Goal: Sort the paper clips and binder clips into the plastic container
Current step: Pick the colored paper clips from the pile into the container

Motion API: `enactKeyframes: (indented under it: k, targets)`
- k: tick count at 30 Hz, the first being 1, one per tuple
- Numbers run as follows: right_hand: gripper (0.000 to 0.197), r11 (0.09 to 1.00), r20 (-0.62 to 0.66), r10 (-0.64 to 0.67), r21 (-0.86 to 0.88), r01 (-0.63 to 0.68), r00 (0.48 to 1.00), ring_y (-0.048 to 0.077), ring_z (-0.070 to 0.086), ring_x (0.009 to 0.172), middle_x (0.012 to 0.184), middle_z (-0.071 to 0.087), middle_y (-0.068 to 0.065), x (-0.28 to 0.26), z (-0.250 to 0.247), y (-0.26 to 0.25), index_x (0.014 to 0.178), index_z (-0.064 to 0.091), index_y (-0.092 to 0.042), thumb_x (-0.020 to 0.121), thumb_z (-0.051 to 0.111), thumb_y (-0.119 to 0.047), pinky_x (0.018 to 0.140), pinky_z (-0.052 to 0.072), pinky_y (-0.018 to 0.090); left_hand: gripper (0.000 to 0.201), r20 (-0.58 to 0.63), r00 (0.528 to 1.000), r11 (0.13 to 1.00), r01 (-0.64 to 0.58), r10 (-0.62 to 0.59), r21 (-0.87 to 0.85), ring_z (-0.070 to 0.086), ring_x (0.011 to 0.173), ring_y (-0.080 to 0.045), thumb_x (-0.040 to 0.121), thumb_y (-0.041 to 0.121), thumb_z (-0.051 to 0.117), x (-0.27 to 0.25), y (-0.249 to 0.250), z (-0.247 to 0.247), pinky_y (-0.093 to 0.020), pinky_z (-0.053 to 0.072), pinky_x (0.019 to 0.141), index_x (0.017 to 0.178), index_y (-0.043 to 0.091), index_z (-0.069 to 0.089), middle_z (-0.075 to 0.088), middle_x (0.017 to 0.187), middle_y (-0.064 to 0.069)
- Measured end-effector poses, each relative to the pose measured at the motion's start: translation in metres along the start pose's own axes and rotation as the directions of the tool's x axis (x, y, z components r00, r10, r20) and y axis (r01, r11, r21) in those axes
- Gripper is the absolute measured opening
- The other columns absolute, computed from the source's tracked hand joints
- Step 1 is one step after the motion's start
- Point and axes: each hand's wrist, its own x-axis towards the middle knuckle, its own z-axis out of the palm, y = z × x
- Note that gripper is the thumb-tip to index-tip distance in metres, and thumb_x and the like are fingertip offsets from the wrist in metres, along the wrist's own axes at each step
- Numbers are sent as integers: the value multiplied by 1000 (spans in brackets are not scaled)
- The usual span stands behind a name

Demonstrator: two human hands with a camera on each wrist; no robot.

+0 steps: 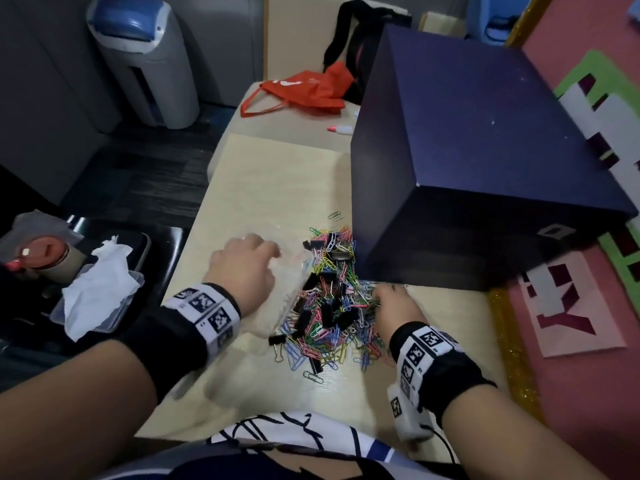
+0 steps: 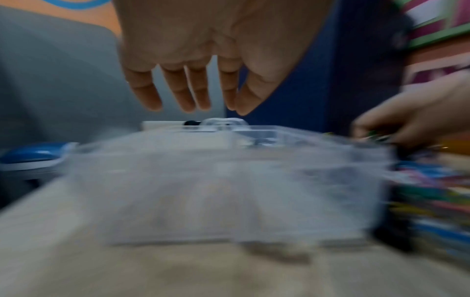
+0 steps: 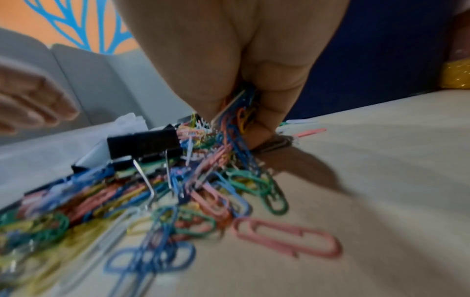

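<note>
Right hand (image 3: 229,60) grabbing a bunch of paper clips (image 3: 239,112)
Left hand (image 2: 193,60) loose over the container (image 2: 229,180) beside it; next, probably drop them in.

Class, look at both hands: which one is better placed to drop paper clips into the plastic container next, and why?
The right hand. Its grip already pinches a bunch of paper clips at the pile's edge, beside the plastic container. The left hand hovers open over the container, holding nothing.
</note>
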Motion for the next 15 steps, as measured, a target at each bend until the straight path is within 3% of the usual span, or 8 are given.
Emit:
enactKeyframes:
  k: [2, 5, 9, 12, 15]
  targets:
    - [42, 1000, 1, 31, -2, -31, 1000, 30, 56, 104, 123, 47, 11, 0, -7, 0, 117, 52, -17, 84, 43, 7, 89, 43, 30, 40, 8, 993, 992, 120, -121, 47, 41, 122, -25, 86, 19, 50, 6, -21, -6, -45, 39, 96, 124, 33, 50, 41, 138, 0]
    - [41, 998, 22, 56, -1, -56, 998, 29, 56, 104, 121, 45, 10, -1, -17, -4, 118, 51, -16, 85, 43, 8, 86, 42, 29, 49, 173, 966, 976, 168, -191, 137, 42, 125, -27, 90, 13, 46, 15, -53, -6, -45, 41, 99, 135, 32, 41, 37, 144, -2]
    - [35, 998, 4, 68, 8, -68, 998, 28, 56, 103, 120, 46, 10, -4, -25, -14, 118, 51, -16, 89, 46, 3, 81, 41, 28, 43, 267, 943, 953, 120, -197, 279, 58, 105, -27, 92, 7, 40, 22, -74, -11, -35, 49, 82, 133, 17, 44, 60, 117, -9]
    - [35, 996, -2, 82, 27, -82, 997, 27, 55, 105, 123, 46, 10, -6, -25, -21, 119, 51, -17, 89, 49, 1, 79, 39, 26, 33, 385, 901, 855, -31, -201, 519, 57, 109, -27, 94, 11, 41, 24, -78, -20, -34, 46, 88, 122, 10, 57, 58, 120, -9]
    - [37, 994, 2, 100, 43, -100, 995, 27, 55, 106, 124, 46, 10, -6, -25, -28, 120, 51, -18, 88, 52, 1, 77, 37, 25, 32, 472, 859, 810, -128, -197, 572, 56, 114, -26, 94, 20, 45, 22, -80, -23, -33, 45, 91, 122, 11, 59, 58, 125, -10]
